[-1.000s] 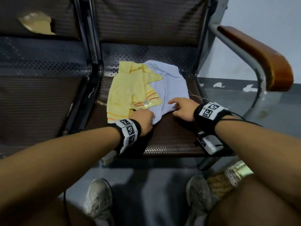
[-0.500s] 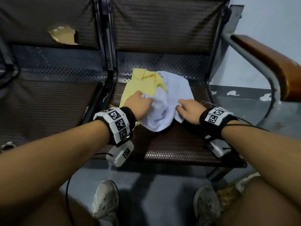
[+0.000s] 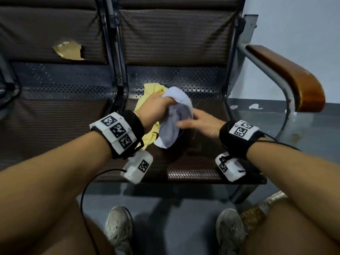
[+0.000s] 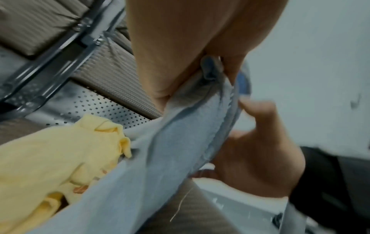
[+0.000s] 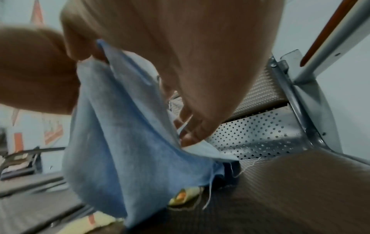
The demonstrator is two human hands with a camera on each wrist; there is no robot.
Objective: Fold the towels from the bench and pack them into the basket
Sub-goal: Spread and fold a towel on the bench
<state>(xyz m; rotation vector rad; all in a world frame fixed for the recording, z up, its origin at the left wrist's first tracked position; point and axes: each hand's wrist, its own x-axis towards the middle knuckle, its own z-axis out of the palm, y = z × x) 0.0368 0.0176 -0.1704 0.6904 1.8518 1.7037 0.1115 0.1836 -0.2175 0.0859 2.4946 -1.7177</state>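
We see the bench (image 3: pixel 193 162) seat below both hands, its wooden armrest (image 3: pixel 287 74) off to the right of them. The basket (image 3: pixel 252 216) sits on the floor, low and right of the grip, partly hidden by a leg. The yellow towel (image 3: pixel 147 100) lies crumpled on the seat, under and behind the left hand (image 3: pixel 156 109). The blue towel (image 3: pixel 174 122) hangs lifted off the seat between the hands. Left hand: raised, fingers curled, clamped on the towel's top edge. Right hand (image 3: pixel 200 124): lower, palm inward, fingers (image 5: pixel 192 129) reaching along the towel's side edge; whether they pinch it we cannot tell.
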